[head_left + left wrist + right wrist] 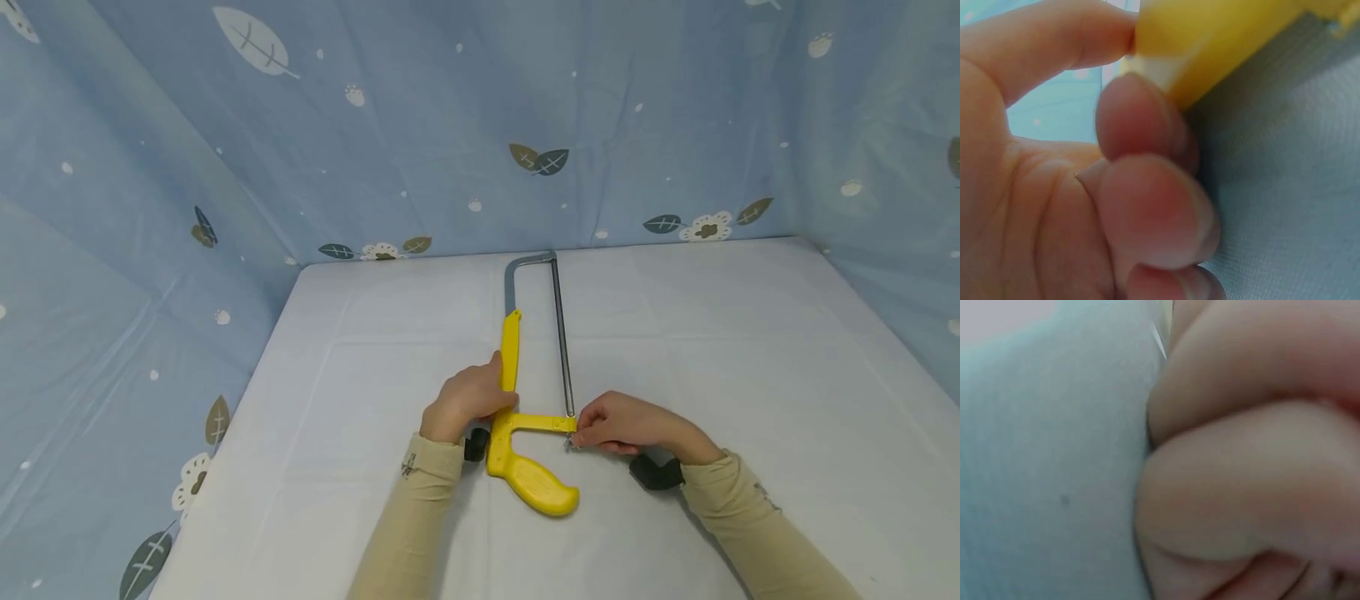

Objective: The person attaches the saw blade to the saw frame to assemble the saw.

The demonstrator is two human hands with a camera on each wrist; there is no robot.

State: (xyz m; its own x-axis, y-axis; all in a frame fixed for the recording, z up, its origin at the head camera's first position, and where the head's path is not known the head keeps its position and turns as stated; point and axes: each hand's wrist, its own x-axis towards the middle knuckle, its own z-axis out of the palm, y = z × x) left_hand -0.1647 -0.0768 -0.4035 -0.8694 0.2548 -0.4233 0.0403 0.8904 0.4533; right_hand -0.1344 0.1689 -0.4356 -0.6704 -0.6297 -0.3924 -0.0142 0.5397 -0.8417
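The saw [501,442] lies flat on the white sheet [375,500], its yellow handle [542,486] toward the person and its grey bow [511,292] at the far edge. The blade [562,337] is fitted: it runs from the bow tip to the yellow crossbar [540,422], and a wing nut [567,444] projects from the near side of that bar.

The left hand [468,395] grips the yellow frame above the crossbar, with the fingers bent against it. The right hand [628,419] pinches the wing nut with thumb and forefinger—the remaining fingers are curled in. The right wrist view does not show the nut.

Each wrist carries a black unit [655,472] below a beige sleeve [420,517]. A blue curtain [450,125] with leaf and flower prints stands behind the sheet and along both sides.
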